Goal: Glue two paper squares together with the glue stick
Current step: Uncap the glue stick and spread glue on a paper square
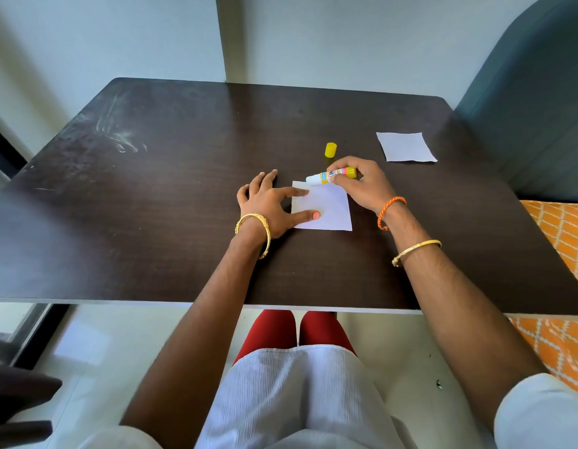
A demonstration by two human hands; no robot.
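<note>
Glue stick (331, 175) uncapped, held sideways in right hand (362, 186), grip closed round label end, white tip pointing left over far edge of near paper square (323, 205); tip-to-paper contact hard to confirm. Left hand (265, 205) flat, fingers spread, thumb + index pressing sheet's left edge to dark worktop (151, 205). Second paper square (405, 146) lying far right, well apart. Yellow cap (330, 150) upright just beyond stick. Paper: thin, light, floppy, prob. slides or wrinkles under drag, so pin near stroke, lift by corner/edge only. Stick: rigid, light, plastic barrel, best held mid-barrel, gentle pressure. Glue stage likely just starting.
</note>
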